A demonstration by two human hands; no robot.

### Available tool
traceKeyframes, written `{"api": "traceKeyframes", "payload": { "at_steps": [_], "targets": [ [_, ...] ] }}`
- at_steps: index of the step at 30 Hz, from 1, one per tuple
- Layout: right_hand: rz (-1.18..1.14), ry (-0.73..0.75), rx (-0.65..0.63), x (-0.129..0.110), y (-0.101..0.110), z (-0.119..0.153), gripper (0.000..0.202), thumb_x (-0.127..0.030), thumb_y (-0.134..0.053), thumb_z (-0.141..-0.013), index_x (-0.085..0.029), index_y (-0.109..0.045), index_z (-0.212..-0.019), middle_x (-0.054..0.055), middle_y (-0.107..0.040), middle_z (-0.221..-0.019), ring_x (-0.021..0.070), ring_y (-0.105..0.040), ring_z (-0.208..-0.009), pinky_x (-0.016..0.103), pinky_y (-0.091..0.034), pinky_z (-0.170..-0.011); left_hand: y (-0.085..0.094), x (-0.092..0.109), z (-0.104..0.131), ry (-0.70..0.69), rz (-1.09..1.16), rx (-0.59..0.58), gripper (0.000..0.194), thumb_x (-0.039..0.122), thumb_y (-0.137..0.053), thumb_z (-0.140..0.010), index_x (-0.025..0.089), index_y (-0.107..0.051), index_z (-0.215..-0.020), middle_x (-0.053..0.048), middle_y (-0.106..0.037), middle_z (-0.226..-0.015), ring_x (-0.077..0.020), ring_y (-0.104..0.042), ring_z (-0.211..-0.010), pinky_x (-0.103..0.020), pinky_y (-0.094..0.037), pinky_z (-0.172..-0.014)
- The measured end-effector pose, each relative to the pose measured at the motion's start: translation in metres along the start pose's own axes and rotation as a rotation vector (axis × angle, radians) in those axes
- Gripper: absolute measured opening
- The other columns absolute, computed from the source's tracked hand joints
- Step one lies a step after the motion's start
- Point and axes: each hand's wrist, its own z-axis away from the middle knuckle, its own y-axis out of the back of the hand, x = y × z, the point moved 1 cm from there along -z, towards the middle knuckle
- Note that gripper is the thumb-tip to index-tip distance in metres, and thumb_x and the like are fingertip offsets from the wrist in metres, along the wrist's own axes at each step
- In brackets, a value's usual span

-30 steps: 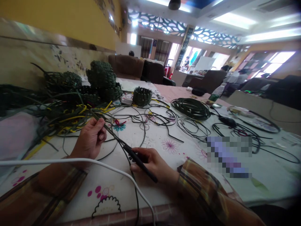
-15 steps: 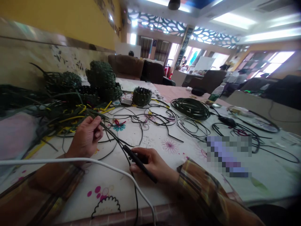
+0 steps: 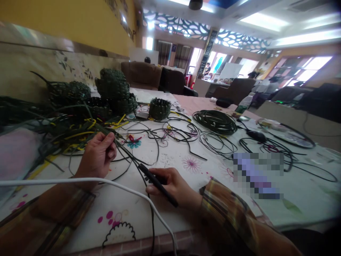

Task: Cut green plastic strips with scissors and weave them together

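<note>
My left hand [image 3: 96,155] is closed, thumb against curled fingers, on dark green plastic strips [image 3: 124,150]. The strips slant down from it toward the right. In my right hand [image 3: 179,187] is a slim black tool [image 3: 160,187] shaped like a thick pen, its exact kind unclear. The tool's upper-left end meets the strips, and a dark strand hangs from there past the table's front edge. A tangle of green and yellow strips [image 3: 80,137] lies just beyond my left hand.
Woven green baskets [image 3: 112,86] stand at the back left, with a small round one [image 3: 160,108] nearer the middle. A thick coil of green strip [image 3: 214,122], loose black loops and a bottle [image 3: 243,106] lie to the right. A white cable [image 3: 124,188] crosses in front of my forearms.
The whole view has shifted very slightly. Both hands keep their grips, and the tool stays at nearly the same spot against the strips.
</note>
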Motion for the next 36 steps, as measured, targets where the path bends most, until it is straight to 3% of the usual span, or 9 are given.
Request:
{"api": "traceKeyframes", "payload": {
  "at_steps": [5, 15, 21, 28, 36],
  "targets": [
    [0.043, -0.012, -0.006, 0.0, 0.003, -0.003, 0.036, -0.043, -0.082, -0.073, -0.014, -0.066, -0.087, -0.005, -0.041, -0.069, 0.0095, -0.035, -0.064, 0.024, -0.028, -0.058, 0.002, -0.001, 0.0, 0.014, 0.024, -0.017, 0.031, 0.012, -0.073, -0.076, 0.015, -0.044, -0.065, 0.005, -0.053, -0.053, -0.0028, -0.04, -0.036, -0.013, -0.029, -0.037],
    [0.096, 0.012, 0.031, 0.002, 0.004, -0.005, 0.041, -0.044, -0.081, -0.073, -0.016, -0.069, -0.101, -0.004, -0.045, -0.072, 0.0108, -0.036, -0.066, 0.025, -0.031, -0.06, -0.001, -0.008, 0.004, 0.026, -0.019, -0.105, 0.029, 0.022, -0.076, -0.075, 0.015, -0.049, -0.066, 0.005, -0.049, -0.052, -0.0023, -0.036, -0.036, -0.014, -0.026, -0.036],
    [0.116, 0.044, -0.012, -0.003, 0.003, -0.003, 0.03, -0.042, -0.077, -0.078, -0.015, -0.064, -0.084, -0.006, -0.037, -0.068, 0.0096, -0.031, -0.064, 0.026, -0.027, -0.058, -0.001, -0.007, 0.005, 0.039, -0.025, -0.085, 0.029, 0.019, -0.075, -0.076, 0.015, -0.048, -0.066, 0.005, -0.048, -0.051, -0.0031, -0.036, -0.035, -0.014, -0.026, -0.036],
    [0.135, 0.029, -0.015, -0.007, 0.002, -0.001, 0.033, -0.041, -0.077, -0.078, -0.017, -0.055, -0.072, -0.006, -0.033, -0.065, 0.0096, -0.028, -0.062, 0.027, -0.023, -0.056, 0.005, -0.001, -0.005, 0.091, 0.024, -0.003, 0.014, 0.015, -0.066, -0.082, 0.013, -0.056, -0.073, 0.004, -0.048, -0.05, -0.0036, -0.038, -0.034, -0.014, -0.029, -0.035],
    [0.146, -0.002, 0.004, 0.001, 0.003, -0.003, 0.039, -0.042, -0.08, -0.075, -0.015, -0.068, -0.101, -0.005, -0.042, -0.071, 0.01, -0.035, -0.065, 0.025, -0.03, -0.059, 0.003, -0.001, -0.002, 0.088, 0.015, -0.037, 0.023, 0.016, -0.071, -0.079, 0.014, -0.05, -0.07, 0.005, -0.05, -0.053, -0.0018, -0.036, -0.034, -0.011, -0.026, -0.034]
  ]
}}
